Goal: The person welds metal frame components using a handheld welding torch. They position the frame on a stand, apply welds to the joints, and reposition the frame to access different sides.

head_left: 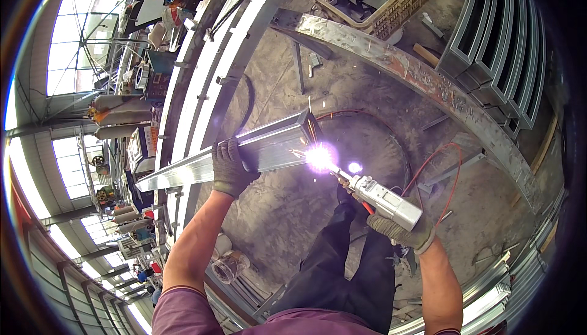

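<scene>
In a dark work glove, my left hand (230, 169) is closed round the side of a long grey metal frame (278, 150), with its fingers over the upper edge. The frame slants up to the right, its far left end over a long metal beam. My right hand (405, 231), also gloved, grips a white-bodied welding gun (386, 200) from below. Its nozzle points up and left at the frame's right end. A bright violet-white arc with orange sparks burns there and hides the tip and the spot it meets. A smaller bright spot glows beside it.
A curved steel beam (403, 66) spans the right, with stacked metal frames (501, 47) beyond. A plastic crate (397, 14) of metal offcuts stands at the top. Long pale beams (211, 84) run along the left. A red hose (449, 170) loops over the floor; metal lengths (495, 298) lie lower right.
</scene>
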Tool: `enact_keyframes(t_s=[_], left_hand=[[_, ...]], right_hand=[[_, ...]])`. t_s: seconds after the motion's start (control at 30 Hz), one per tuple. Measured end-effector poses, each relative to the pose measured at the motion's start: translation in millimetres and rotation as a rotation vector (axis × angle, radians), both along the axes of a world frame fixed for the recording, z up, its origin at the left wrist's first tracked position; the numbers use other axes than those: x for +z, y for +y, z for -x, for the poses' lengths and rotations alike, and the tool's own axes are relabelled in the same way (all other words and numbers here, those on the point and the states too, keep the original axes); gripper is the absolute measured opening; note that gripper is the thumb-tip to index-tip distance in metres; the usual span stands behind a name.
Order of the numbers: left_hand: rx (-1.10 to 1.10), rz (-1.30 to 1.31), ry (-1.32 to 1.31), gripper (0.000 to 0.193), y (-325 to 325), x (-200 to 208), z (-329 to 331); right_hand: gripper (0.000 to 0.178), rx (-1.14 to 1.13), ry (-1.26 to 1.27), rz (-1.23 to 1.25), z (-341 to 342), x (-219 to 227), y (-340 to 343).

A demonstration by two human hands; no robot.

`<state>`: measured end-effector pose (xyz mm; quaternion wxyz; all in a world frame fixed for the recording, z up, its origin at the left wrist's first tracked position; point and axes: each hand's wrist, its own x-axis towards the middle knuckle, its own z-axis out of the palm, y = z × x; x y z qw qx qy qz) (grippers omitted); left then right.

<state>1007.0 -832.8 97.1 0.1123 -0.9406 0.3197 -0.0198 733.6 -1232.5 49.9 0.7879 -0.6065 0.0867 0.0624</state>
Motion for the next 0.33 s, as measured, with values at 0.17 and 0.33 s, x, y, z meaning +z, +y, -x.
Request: enact_keyframes(t_s=[0.17,0.33], left_hand=[[-0.016,-0.018,-0.069,0.111,8.9,-7.5,-0.6],[0.087,-0.058,0.027,0.12,-2.0,0.8,-0.2]], right_hand=[[0.037,0.034,0.053,-0.014,3.5,1.9,-0.5],[0.044,0.023,0.018,0.045,1.6,3.0,1.5]])
